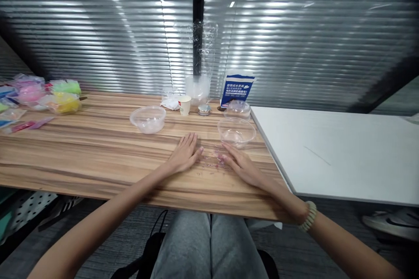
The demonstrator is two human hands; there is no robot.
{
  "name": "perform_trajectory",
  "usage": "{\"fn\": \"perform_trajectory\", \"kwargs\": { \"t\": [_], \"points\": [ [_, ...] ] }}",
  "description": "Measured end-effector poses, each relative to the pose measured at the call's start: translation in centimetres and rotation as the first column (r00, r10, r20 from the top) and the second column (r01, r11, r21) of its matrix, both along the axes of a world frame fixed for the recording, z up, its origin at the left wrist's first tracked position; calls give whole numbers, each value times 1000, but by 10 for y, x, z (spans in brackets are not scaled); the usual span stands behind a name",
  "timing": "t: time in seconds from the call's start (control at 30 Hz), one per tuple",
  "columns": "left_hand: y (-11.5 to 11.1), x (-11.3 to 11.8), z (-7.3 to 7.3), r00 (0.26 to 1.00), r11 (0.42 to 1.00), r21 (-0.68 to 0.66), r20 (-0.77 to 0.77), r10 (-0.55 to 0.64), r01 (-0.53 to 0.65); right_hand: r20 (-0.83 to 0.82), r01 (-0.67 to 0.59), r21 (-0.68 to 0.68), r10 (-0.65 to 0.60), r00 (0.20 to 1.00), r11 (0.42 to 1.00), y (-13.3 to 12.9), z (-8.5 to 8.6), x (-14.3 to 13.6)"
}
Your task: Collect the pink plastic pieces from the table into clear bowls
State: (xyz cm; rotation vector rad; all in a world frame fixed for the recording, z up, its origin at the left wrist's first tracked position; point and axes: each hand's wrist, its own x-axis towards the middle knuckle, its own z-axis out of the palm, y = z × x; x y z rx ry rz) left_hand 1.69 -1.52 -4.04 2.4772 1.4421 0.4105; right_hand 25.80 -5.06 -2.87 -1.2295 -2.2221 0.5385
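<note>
My left hand (185,154) lies palm down on the wood-grain table, fingers stretched out and thumb apart, holding nothing. Opposite it, my right hand (242,165) rests with its fingers extended beside a small scatter of clear and pinkish bits (212,162); whether these are plastic scraps I cannot make out. A clear round plastic bowl (236,130) stands just beyond my right fingertips; whether they touch it is unclear. Further left sits another clear plastic bowl (149,120), apart from my left hand.
Along the back stand a paper cup (184,106), a small round tin (204,110), a blue and white bag (237,90) and a clear lidded container (238,109). Colourful plastic packets (31,92) lie at far left. A white tabletop (340,152) adjoins on the right.
</note>
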Motion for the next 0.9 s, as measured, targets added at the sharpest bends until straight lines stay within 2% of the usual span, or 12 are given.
{"fn": "perform_trajectory", "kwargs": {
  "t": [0.07,0.13,0.23,0.3,0.37,0.47,0.57,0.67,0.77,0.9],
  "points": [
    [8,1,-2,999,999,-35,-25,-35,34,-40,58,8,-58,998,998,12,0,7],
    [10,7,-1,990,986,-86,4,-144,144,-70,97,5,-96,993,995,22,-1,11],
    [12,16,7,945,938,-189,209,-250,290,-73,89,-26,-90,993,996,27,-2,7],
    [18,17,11,888,904,-274,415,-196,328,-41,23,-60,-26,999,998,23,-1,-3],
    [29,12,11,814,887,-337,576,-71,316,-17,-29,-91,28,999,995,17,1,-15],
    [44,1,4,742,905,-346,668,53,247,-75,-115,-165,104,992,980,19,5,-31],
    [49,-5,-1,753,948,-268,656,50,170,-244,-186,-217,131,961,958,40,9,-37],
    [45,-7,4,834,964,-212,551,-15,157,-338,-73,-195,3,941,978,62,8,-32],
    [42,-10,17,899,945,-242,426,-101,221,-241,-8,-74,-10,970,997,65,3,-24],
    [42,-15,29,917,904,-327,373,-143,274,-139,-66,18,68,988,998,56,1,-20]
  ]
}}
